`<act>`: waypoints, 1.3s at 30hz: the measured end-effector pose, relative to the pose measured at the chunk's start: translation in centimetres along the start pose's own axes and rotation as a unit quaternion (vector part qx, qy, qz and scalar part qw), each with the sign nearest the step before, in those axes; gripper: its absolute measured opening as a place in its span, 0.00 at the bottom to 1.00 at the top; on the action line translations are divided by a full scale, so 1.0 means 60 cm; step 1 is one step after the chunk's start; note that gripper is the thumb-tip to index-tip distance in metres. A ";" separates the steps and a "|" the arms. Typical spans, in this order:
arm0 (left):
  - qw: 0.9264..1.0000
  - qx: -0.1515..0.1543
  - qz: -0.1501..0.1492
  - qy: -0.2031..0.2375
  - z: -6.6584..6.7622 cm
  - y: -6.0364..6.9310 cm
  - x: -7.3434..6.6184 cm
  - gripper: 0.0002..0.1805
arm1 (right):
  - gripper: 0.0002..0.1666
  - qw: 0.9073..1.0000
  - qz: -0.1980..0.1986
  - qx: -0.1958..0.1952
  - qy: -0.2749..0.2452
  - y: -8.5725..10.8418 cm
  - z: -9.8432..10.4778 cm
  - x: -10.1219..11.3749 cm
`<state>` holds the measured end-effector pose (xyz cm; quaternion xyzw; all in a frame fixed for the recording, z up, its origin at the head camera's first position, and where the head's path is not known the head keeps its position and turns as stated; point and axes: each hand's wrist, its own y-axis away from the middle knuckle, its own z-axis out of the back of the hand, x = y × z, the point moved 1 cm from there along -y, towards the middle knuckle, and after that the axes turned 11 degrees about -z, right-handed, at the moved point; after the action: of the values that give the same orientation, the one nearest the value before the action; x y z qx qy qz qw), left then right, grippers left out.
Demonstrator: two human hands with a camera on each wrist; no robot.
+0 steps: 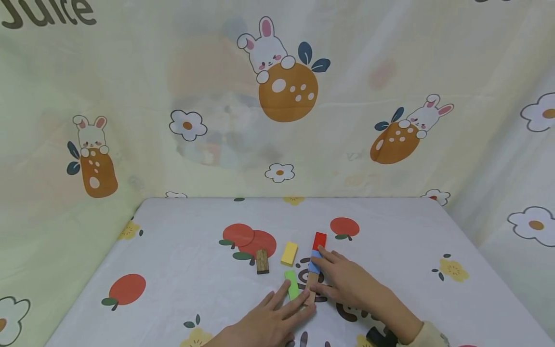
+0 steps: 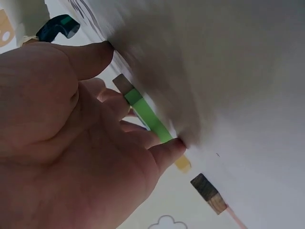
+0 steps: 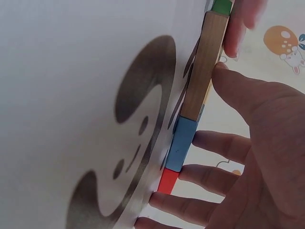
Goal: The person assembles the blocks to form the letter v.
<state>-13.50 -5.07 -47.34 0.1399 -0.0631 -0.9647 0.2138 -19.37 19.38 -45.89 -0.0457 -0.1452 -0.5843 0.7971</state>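
A red block (image 1: 319,240), a blue block (image 1: 314,266) and a plain wooden block (image 1: 311,280) lie end to end in a line on the table. My right hand (image 1: 347,279) lies along their right side, its spread fingertips touching the line and its thumb at the wooden block. A green block (image 1: 291,284) lies left of the wooden one, slightly angled. My left hand (image 1: 273,318) reaches over the green block's near end with extended fingers, the fingertips by the wooden block's near end. In the left wrist view the green block (image 2: 151,118) is partly hidden behind fingers.
A yellow block (image 1: 289,254) and a dark wood-grained block (image 1: 262,261) lie beyond the left hand. The white tablecloth (image 1: 182,255) carries printed fruit and flowers. A printed curtain (image 1: 225,159) hangs behind the table. Something black (image 1: 381,336) sits at the right wrist.
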 end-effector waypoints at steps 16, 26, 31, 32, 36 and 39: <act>0.997 -0.069 -0.015 0.015 0.001 -0.001 0.011 0.48 | 0.43 1.000 -0.013 0.011 -0.010 -0.001 0.003 0.003; 0.978 -0.163 0.088 0.097 0.040 0.008 0.027 0.37 | 0.44 0.999 -0.039 0.010 -0.022 -0.006 -0.001 0.003; 0.961 -0.218 0.119 0.119 0.048 0.009 0.055 0.36 | 0.45 0.998 -0.054 0.018 -0.024 -0.005 0.001 0.007; 0.957 -0.229 0.129 0.120 0.049 0.008 0.061 0.36 | 0.45 0.998 -0.056 0.019 -0.023 -0.005 0.002 0.007; 0.941 -0.273 0.152 0.126 0.052 0.006 0.086 0.38 | 0.45 0.998 -0.062 0.023 -0.022 -0.005 0.003 0.009; 0.933 -0.297 0.140 0.144 0.058 0.007 0.101 0.40 | 0.45 0.998 -0.060 0.022 -0.021 -0.003 0.003 0.009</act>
<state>-19.66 -7.86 -45.43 0.1969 0.2389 -0.8693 0.3854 -19.41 18.88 -45.59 -0.0316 -0.1775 -0.6266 0.7582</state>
